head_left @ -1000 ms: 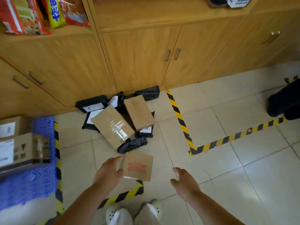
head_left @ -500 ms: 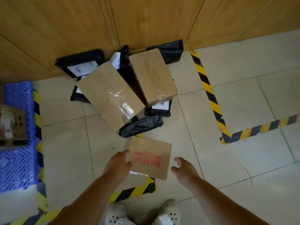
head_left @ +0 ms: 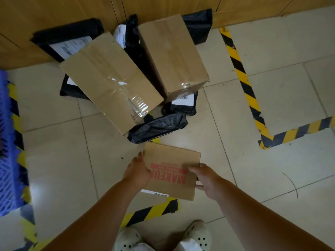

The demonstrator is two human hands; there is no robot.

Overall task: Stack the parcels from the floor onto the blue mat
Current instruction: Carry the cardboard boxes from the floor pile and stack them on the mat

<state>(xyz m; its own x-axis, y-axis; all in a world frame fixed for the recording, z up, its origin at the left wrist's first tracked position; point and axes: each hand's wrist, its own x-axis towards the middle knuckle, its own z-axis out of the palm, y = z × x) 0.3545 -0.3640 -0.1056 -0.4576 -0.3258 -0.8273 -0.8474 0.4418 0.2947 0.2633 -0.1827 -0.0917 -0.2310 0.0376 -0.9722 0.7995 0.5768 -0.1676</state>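
Down near the floor, the left hand (head_left: 138, 171) curls over the left edge of a flat brown parcel printed with red lettering (head_left: 172, 171), its fingers wrapped at that side. The right hand (head_left: 205, 180) grips the parcel's right edge, thumb on top and fingers tucked beneath. So the parcel sits between the two hands, just in front of the person's pale clogs (head_left: 127, 239). Beyond it lies the pile: a crumpled black bag (head_left: 157, 126) nearest, then a large cardboard box (head_left: 110, 80) and a second box (head_left: 172, 53) resting on more black mailers against the wooden cabinet (head_left: 54, 9). At the far left edge shows the blue mat (head_left: 7, 142), bordered by yellow-and-black tape (head_left: 243, 77).
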